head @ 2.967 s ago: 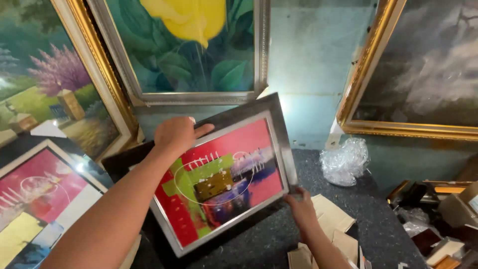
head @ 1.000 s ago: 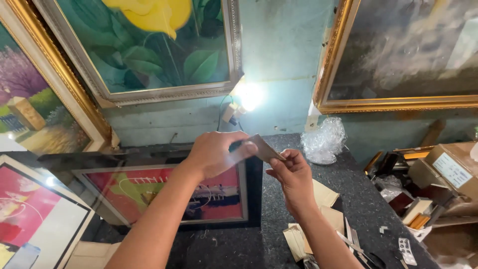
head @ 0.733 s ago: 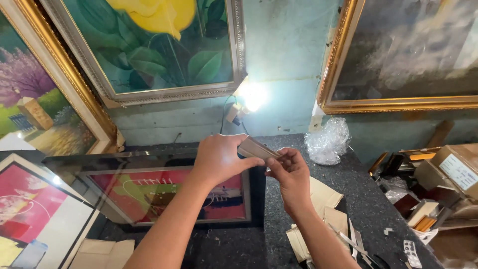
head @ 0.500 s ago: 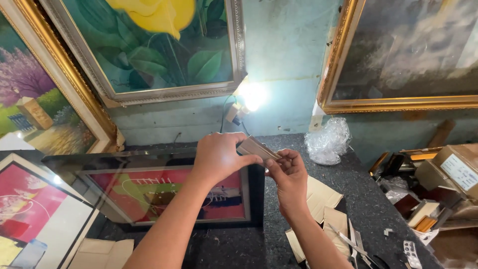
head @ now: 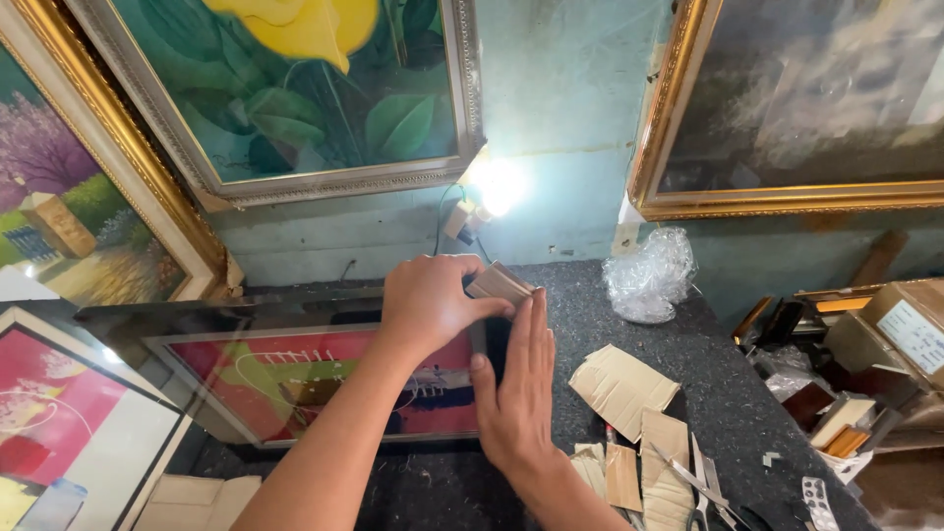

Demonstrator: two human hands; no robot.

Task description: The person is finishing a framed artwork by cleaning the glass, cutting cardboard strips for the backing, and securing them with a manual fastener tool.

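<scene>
While we look down, we see a dark speckled worktop [head: 629, 324] running to a pale teal wall [head: 560, 98], where a bare lamp [head: 497, 185] glares just above the far edge. Large paintings lean there: a silver-framed yellow flower [head: 295, 88] at far left, a gold-framed garden scene [head: 59, 197] at the left edge, a gold-framed dark cloudy canvas [head: 816, 98] at far right. We see a crumpled wad of clear plastic wrap [head: 647, 275] below that canvas, flat brown cardboard pieces [head: 621, 385] lying near right, and scissors [head: 706, 492] beside them. A brown cardboard box with a white rectangular label [head: 910, 329] sits at the right edge among small frame offcuts. On the worktop lies a black-framed abstract picture [head: 324, 379] in red, green and pink, with a similar one [head: 69, 413] at near left. Our left hand [head: 431, 300] curls closed over the picture's far right corner, pinching a folded cardboard corner piece [head: 500, 284] there. Our right hand [head: 519, 388] lies open and flat, fingers together, pressed along the frame's right edge, fingertips touching the cardboard.
</scene>
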